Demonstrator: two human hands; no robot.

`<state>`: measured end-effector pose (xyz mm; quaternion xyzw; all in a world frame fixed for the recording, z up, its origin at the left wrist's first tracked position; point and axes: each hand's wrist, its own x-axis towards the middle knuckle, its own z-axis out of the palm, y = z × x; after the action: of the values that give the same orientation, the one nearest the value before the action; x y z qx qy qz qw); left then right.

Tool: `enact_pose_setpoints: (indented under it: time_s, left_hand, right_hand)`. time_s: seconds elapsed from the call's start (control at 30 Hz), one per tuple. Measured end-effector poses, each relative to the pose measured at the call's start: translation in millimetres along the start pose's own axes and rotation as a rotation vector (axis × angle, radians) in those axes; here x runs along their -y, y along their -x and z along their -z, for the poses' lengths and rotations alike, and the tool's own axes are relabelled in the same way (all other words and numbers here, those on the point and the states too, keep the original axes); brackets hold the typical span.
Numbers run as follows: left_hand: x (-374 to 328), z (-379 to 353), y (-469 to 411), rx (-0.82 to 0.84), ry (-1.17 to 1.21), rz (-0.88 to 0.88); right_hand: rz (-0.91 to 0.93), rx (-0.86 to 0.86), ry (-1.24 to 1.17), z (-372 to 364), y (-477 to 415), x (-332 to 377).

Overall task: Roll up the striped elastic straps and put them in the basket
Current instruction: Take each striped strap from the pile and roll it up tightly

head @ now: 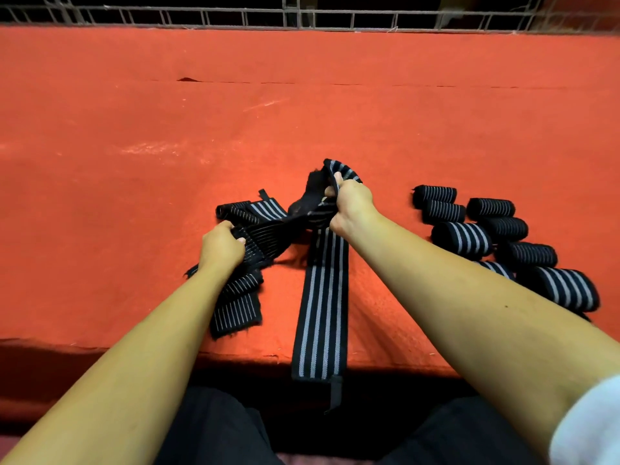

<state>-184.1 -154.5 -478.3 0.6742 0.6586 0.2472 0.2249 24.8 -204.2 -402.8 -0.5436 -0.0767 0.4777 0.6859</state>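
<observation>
A red desk (302, 112) spreads from the person's lap; one flat striped strap (320, 297) hangs over its near edge and could slide off if tugged. Just beyond, the left grip (221, 245) and right grip (352, 209) both clutch the tangled straps (268, 226), which pulling may knot tighter. Finished rolls (486, 236) lie right; open room runs to a far wire rail (302, 18); no basket shows.

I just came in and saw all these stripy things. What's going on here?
A person is sorting out a bunch of loose striped straps on the red table. The left hand and the right hand each grip part of the bunch. One long strap lies flat and hangs over the table's near edge. To the right, several rolled straps already lie together. No basket is in view.
</observation>
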Motion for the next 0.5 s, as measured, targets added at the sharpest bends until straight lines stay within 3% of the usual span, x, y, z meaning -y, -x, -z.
enact_pose_setpoints:
  time_s: [0.2,0.5]
  left_hand:
    - [1.1,0.4,2.8,-0.019,-0.011,0.074]
    - [-10.9,-1.9,5.6,-0.018,-0.048,0.074]
  right_hand:
    - [0.064,0.04,0.16,6.2,9.3,1.6]
    - [0.071,-0.005,0.15,40.7,10.1,17.8]
